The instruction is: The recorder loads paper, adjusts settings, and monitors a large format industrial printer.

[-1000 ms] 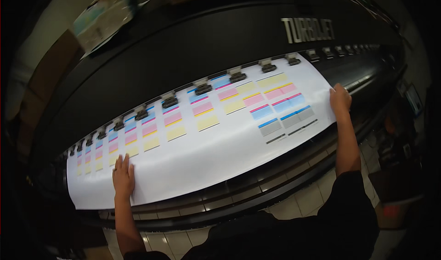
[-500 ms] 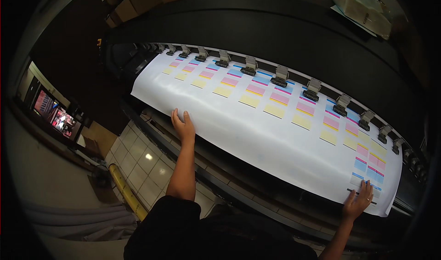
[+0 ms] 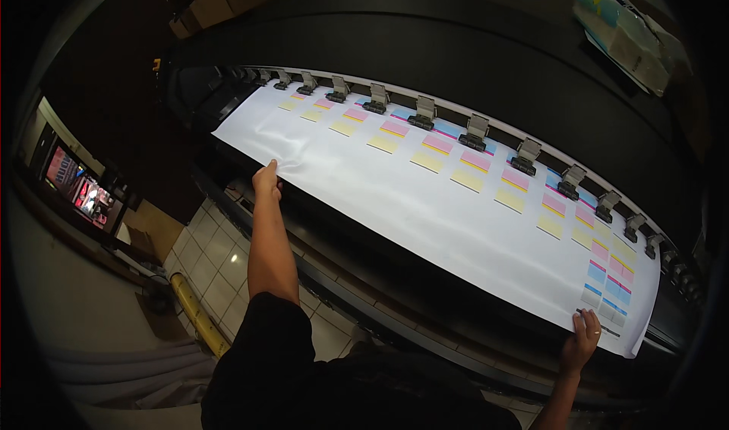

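Note:
A wide white printed sheet (image 3: 425, 213) lies over the front of a large-format printer (image 3: 456, 58), with rows of blue, pink and yellow blocks near its far side. At the near edge, toward the left, my left hand (image 3: 267, 181) is closed on the sheet, thumb on top and fingers mostly hidden beneath. Small creases run through the paper by that hand. My right hand (image 3: 582, 340) pinches the same edge near the right end, beside a column of coloured blocks. A row of grey pinch rollers (image 3: 473, 132) crosses the sheet's far part.
Cardboard boxes (image 3: 220, 3) and a clear plastic package (image 3: 626, 39) sit on top of the printer. A dark rail (image 3: 334, 282) runs below the sheet. On the tiled floor (image 3: 220, 267) lies a yellow tube (image 3: 196, 316). A lit screen (image 3: 83, 187) stands at left.
Both hands have gone from resting open on the sheet to gripping its near edge. The sheet has slid back under the rollers, covering more of the blue blocks. My left hand moved left.

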